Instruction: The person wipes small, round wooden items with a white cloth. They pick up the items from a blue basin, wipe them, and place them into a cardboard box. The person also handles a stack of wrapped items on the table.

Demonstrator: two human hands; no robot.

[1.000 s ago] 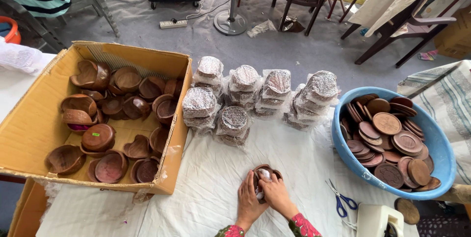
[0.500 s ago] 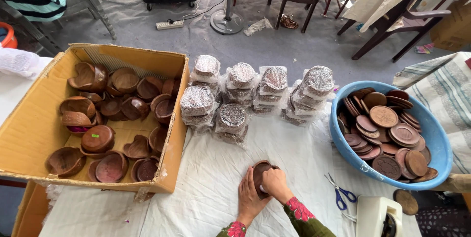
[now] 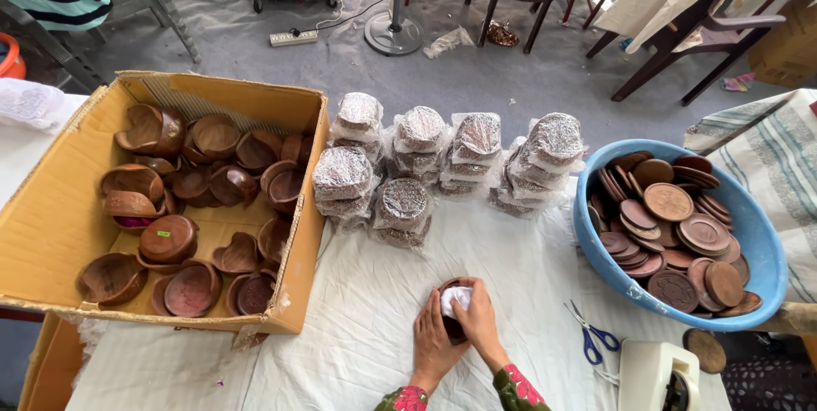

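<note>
A small dark wooden bowl [image 3: 451,309] with white stuffing is held closed-in between the left hand [image 3: 432,345] and right hand [image 3: 481,326] on the desk [image 3: 357,326], wrapped stacks [image 3: 408,164] being done beyond the fingers, while loose bowls in the cardboard box [image 3: 51,224] leftward are judged left.

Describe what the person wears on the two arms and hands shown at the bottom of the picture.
Both hands, left hand and right hand, are bare, with no gloves. The sleeves reach the wrists, in dark green cloth printed with red and pink flowers.
</note>
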